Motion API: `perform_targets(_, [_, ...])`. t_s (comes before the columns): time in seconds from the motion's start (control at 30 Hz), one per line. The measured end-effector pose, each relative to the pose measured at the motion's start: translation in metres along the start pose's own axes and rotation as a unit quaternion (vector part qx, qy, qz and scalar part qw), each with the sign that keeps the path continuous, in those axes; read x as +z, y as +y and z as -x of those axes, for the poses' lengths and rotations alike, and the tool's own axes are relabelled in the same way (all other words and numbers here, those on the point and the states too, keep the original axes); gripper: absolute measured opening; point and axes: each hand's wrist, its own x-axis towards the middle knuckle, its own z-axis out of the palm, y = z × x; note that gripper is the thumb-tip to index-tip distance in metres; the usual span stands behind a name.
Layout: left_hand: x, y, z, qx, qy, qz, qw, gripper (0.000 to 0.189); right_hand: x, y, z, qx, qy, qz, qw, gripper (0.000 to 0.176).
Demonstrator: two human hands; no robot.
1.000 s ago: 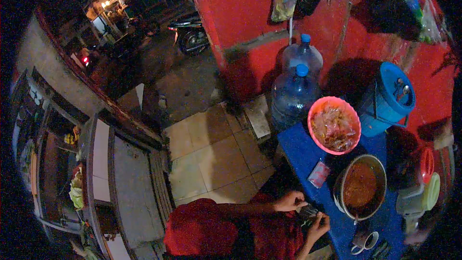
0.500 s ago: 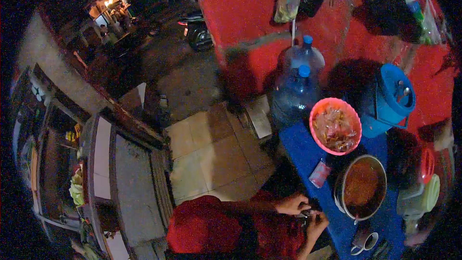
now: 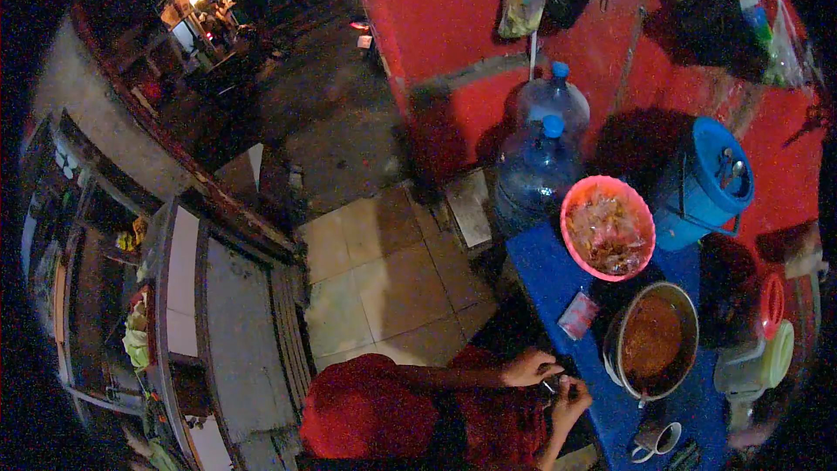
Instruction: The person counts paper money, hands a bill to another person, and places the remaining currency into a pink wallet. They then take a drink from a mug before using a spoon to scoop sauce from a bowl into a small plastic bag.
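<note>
At the table's near left edge, my left hand (image 3: 527, 369) has its fingers closed together. My right hand (image 3: 571, 399) is pinched just beside it. Between them is a small dark, shiny thing (image 3: 551, 383), too small to name. On the blue table (image 3: 571, 283) beyond my hands lies a flat pink-and-white packet (image 3: 578, 316). A metal pot (image 3: 654, 340) of reddish-brown food stands to the right of my hands. Behind it, a pink basket (image 3: 608, 227) holds several filled clear plastic bags. A white mug (image 3: 658, 442) sits nearer to me.
Two large water bottles (image 3: 536, 179) stand beyond the table. A blue lidded container (image 3: 704, 183) with spoons on top is at the back right. Bags (image 3: 523, 0) hang on the red wall. Plastic containers (image 3: 754, 366) are at right, a dark-framed counter (image 3: 231, 323) at left.
My hands have shifted slightly and still meet at the small thing. Out in the dark street, the motorbike has moved mostly behind the wall's edge. The table items stay put.
</note>
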Motion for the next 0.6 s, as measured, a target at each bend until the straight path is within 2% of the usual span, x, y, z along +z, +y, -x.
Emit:
perform_targets(0.07, [-0.002,0.010,0.001,0.006,0.013,0.087,0.996,0.025,-0.003,-0.003,-0.001,0.016,-0.020,-0.009,1.000,0.019])
perform_targets(0.1, [-0.002,0.005,0.000,0.005,0.012,0.087,0.996,0.025,-0.004,-0.005,-0.002,0.032,-0.041,-0.018,0.998,0.018])
perform_targets(0.17, [-0.003,-0.004,-0.002,0.084,0.025,0.054,0.995,0.028,-0.004,-0.006,-0.003,0.033,-0.037,-0.022,0.999,0.017])
perform_targets(0.2, [-0.008,0.000,-0.002,0.084,0.025,0.055,0.995,0.028,-0.005,-0.012,-0.004,0.034,-0.032,-0.026,0.999,0.017])
perform_targets(0.23, [-0.015,0.003,-0.003,0.003,-0.030,0.074,0.997,0.029,-0.005,-0.019,-0.007,0.035,-0.032,-0.026,0.999,0.017])
perform_targets(0.27, [-0.021,0.006,-0.003,-0.076,-0.084,0.092,0.989,0.031,-0.006,-0.026,-0.010,-0.061,0.036,0.123,0.990,0.016])
perform_targets(0.3, [-0.025,0.011,-0.002,-0.077,-0.084,0.092,0.989,0.031,-0.006,-0.033,-0.011,-0.155,0.103,0.267,0.946,0.016])
perform_targets(0.33, [-0.029,0.017,-0.002,-0.072,-0.080,0.117,0.987,0.031,-0.004,-0.030,-0.007,-0.154,0.103,0.267,0.946,0.016])
perform_targets(0.37, [-0.030,0.020,-0.001,-0.069,-0.076,0.141,0.985,0.032,-0.001,-0.024,-0.002,-0.059,0.057,0.107,0.991,0.016])
perform_targets(0.4, [-0.027,0.016,0.000,-0.070,-0.077,0.141,0.985,0.032,0.001,-0.021,0.003,0.039,0.010,-0.058,0.998,0.017])
perform_targets(0.43, [-0.021,0.008,0.003,-0.095,-0.128,0.164,0.973,0.033,0.001,-0.023,0.006,0.042,0.011,-0.058,0.997,0.017])
perform_targets(0.47, [-0.015,0.000,0.005,-0.119,-0.178,0.186,0.959,0.035,0.001,-0.026,0.008,0.052,-0.029,-0.039,0.997,0.017])
perform_targets(0.5, [-0.007,-0.009,0.007,-0.120,-0.178,0.186,0.959,0.035,0.000,-0.030,0.009,0.062,-0.068,-0.019,0.996,0.018])
perform_targets(0.57, [0.009,-0.022,0.013,-0.166,-0.196,0.295,0.920,0.038,-0.006,-0.038,0.014,0.051,-0.065,-0.025,0.996,0.020])
perform_targets(0.6, [0.002,-0.004,0.017,-0.202,-0.171,0.280,0.923,0.038,-0.011,-0.038,0.018,0.013,-0.035,-0.007,0.999,0.019])
